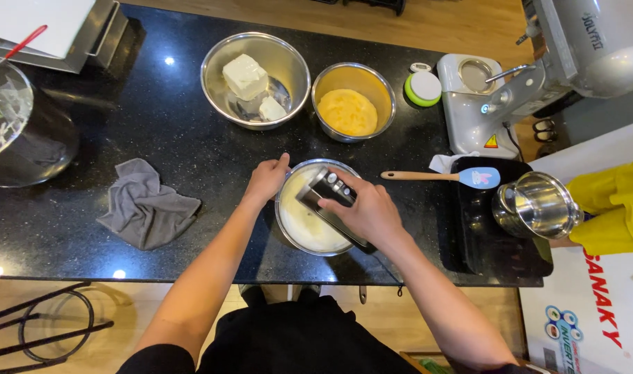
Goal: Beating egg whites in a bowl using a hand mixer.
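A steel bowl point(286, 223) of pale creamy mixture sits near the front edge of the black counter point(191, 159). My left hand point(266, 181) grips its left rim. My right hand point(368, 211) holds a black and silver hand mixer point(328, 188) over the bowl; the beaters are hidden beneath it. Behind stand a steel bowl with white butter blocks point(254, 79) and a smaller bowl of yellow beaten egg point(353, 102).
A grey cloth point(146, 204) lies to the left. A blue spatula point(437, 176) rests on a black tray point(493, 239) at right, beside a steel pot point(538, 206) held by a person in yellow sleeves point(618, 208). A stand mixer point(538, 69), green timer point(423, 88), and big bowl point(18, 131) ring the counter.
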